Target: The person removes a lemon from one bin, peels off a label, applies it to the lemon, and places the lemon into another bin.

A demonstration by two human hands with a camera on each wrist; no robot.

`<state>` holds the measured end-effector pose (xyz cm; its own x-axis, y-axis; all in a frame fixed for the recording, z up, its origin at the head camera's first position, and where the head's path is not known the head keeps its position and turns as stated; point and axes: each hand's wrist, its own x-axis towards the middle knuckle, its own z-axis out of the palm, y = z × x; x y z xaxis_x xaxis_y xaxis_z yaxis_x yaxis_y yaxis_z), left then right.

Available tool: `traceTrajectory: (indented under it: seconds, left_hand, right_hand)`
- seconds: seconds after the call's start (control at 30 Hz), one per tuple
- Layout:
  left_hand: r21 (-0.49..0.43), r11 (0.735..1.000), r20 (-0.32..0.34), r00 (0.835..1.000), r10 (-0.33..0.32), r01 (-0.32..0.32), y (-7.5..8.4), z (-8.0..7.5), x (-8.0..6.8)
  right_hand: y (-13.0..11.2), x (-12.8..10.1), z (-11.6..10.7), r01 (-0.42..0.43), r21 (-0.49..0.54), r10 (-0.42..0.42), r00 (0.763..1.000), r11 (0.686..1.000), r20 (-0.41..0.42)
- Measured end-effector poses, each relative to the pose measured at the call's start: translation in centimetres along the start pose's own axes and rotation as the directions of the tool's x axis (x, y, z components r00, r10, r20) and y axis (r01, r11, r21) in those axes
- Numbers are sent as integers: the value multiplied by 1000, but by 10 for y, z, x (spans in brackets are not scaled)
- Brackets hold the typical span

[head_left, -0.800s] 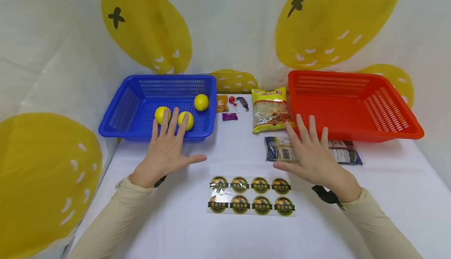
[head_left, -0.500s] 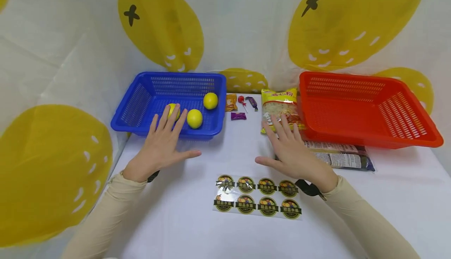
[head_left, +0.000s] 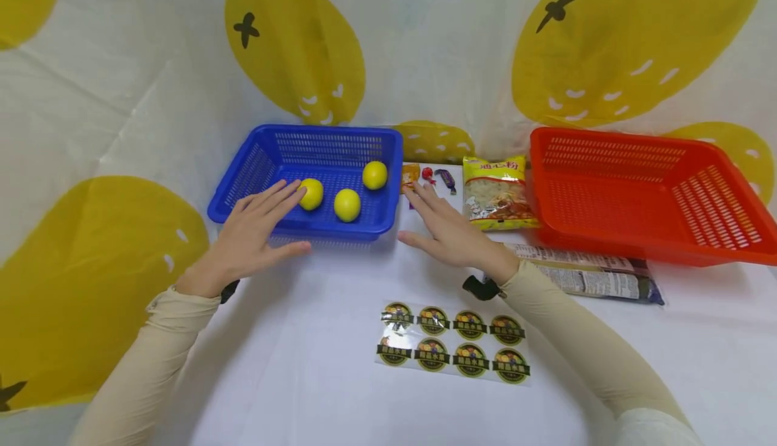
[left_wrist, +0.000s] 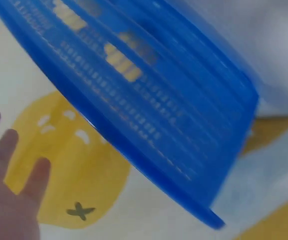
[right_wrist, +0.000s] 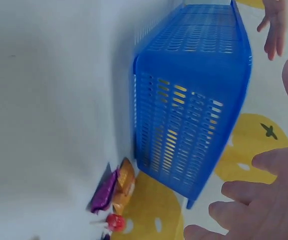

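Work looks to be at the reaching stage, before any grasp: the left hand (head_left: pixel 245 237) and right hand (head_left: pixel 446 227) hang in the air with fingers extended, gripping nothing. The left overlaps the near left side of the blue basket (head_left: pixel 370 229) in the head view, though its own wrist view shows it apart from the basket. The right is just beyond the basket's right side, its fingertips over the wrapped sweets (right_wrist: pixel 104 192).

In the basket lie 3 yellow balls (head_left: pixel 347 205), the nearest things to the left fingertips. Taking hold of any of them would call for lowering a hand inside the rim and curling the fingers round it.

White cloth covers the surface (head_left: pixel 315 351). A sheet of 8 round stickers (head_left: pixel 452 341) lies near the front, with a pasta bag (head_left: pixel 498 193) and a lollipop (head_left: pixel 427 175) farther back. On the right stand a red basket (head_left: pixel 607 203) and, in front of it, a long packet (head_left: pixel 589 277). Behind hangs a pale curtain (head_left: pixel 425 28) printed with big yellow fruit.
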<state>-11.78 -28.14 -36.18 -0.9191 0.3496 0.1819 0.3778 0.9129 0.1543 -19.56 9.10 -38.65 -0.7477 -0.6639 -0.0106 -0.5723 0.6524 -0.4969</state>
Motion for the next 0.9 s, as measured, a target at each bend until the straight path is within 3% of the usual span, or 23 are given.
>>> traceTrajectory:
  seconds: [0.23, 0.57, 0.7, 0.9]
  left_hand:
    - [-22, 999, -65, 997, 36, -38, -24, -10, 7]
    - [-76, 992, -21, 994, 104, -105, -54, -27, 43]
    - [-86, 992, 21, 996, 90, -88, -60, -30, 60]
    - [-44, 998, 149, 988, 44, -37, -69, -24, 80]
  right_hand:
    - [8, 18, 6, 13, 89, -14, 1000, 996, 15]
    - [19, 34, 19, 59, 148, -59, 998, 987, -6]
    - [19, 35, 22, 65, 158, -64, 998, 985, -11]
    - [17, 35, 24, 37, 172, -39, 999, 984, 7]
